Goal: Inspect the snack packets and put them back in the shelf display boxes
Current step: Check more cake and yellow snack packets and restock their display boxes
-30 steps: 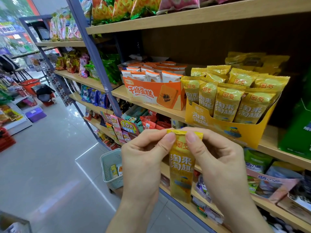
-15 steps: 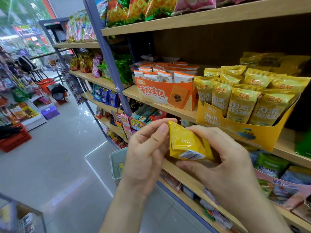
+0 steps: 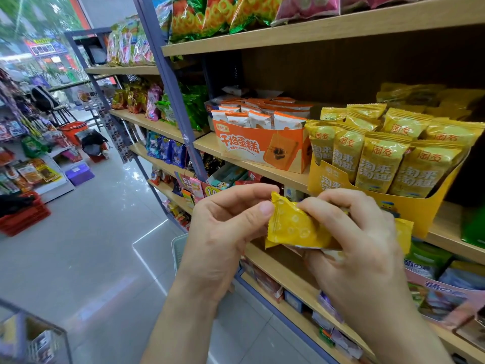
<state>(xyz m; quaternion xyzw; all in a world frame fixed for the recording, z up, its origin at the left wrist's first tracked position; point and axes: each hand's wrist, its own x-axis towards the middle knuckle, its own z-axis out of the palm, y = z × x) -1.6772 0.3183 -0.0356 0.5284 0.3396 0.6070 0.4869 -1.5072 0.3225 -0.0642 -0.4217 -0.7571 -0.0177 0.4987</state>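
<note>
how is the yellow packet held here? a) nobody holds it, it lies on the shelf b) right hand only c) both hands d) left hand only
C: the left hand pinches one end of the yellow packet between thumb and fingers, and the right hand grips the other end.

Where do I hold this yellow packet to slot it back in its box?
Likely pinch the packet by a crimped end, coming from above: it lies sideways between left hand and right hand, while those in the yellow box stand upright, crimps up.
</note>
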